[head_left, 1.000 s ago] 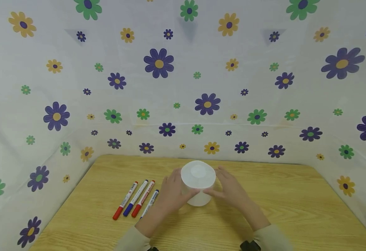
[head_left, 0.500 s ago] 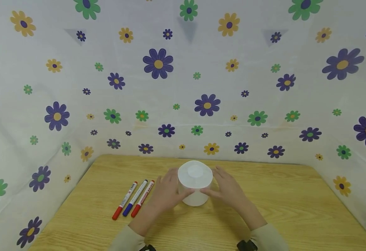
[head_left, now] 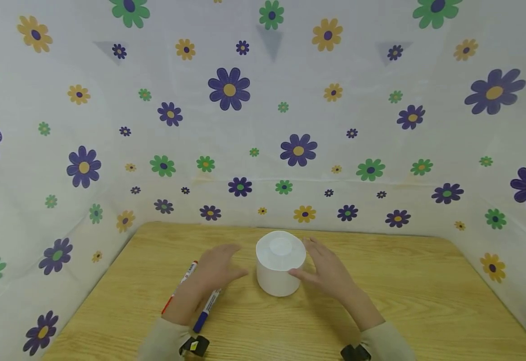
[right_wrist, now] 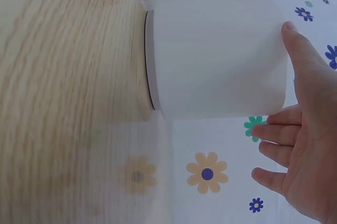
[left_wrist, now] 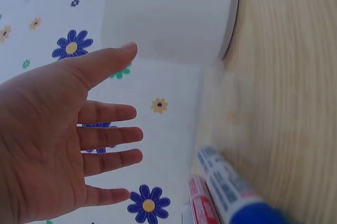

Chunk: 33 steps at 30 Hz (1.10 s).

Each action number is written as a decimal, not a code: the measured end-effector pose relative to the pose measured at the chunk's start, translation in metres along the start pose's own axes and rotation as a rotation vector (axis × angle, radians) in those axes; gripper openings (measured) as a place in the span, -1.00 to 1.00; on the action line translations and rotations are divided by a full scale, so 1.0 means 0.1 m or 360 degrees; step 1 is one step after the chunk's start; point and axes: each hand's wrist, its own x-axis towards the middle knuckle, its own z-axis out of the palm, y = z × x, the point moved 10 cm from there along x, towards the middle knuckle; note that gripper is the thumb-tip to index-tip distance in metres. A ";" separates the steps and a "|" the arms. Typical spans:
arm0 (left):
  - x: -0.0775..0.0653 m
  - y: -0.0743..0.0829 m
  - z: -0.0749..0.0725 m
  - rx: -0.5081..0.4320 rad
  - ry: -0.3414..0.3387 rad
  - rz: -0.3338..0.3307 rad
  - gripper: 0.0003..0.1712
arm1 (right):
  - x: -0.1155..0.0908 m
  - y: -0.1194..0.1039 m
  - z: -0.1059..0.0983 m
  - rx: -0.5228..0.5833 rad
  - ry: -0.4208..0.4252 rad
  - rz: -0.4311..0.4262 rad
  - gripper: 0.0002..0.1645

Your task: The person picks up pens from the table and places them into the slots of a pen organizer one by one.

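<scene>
L hand spread, empty, apart from wht tub, lower ctr; R hand half-spread, no grip, tub contact unclear. Prob. positioning step; next needs R clear w/o tipping tub.

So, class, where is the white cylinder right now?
In the head view, the white cylinder stands on the wooden table, low near the middle, between the left hand, apart from it, and the right hand, close on its right.

In the head view, the left forearm partly hid a red pen and the left hand one end of a blue pen. The left wrist view's top edge cropped the container; the blue cap was blurred.
</scene>
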 end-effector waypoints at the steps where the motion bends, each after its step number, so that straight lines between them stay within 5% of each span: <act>1: 0.00 -0.04 -0.01 0.0021 0.0010 -0.0018 -0.24 | 0.00 0.00 0.00 0.0000 -0.0001 0.0001 0.02; 10: -0.02 -0.26 0.02 0.0246 -0.0019 -0.0124 -0.56 | 0.00 -0.02 -0.01 0.0007 0.0004 -0.0030 -0.02; 25: -0.04 -0.34 0.17 0.0463 -0.0172 -0.0138 -0.57 | 0.02 -0.03 -0.03 0.0014 0.0012 -0.0023 -0.03; 33: -0.04 -0.28 0.22 0.0456 -0.0195 -0.0124 -0.52 | 0.02 -0.01 -0.03 0.0029 -0.0001 -0.0010 -0.03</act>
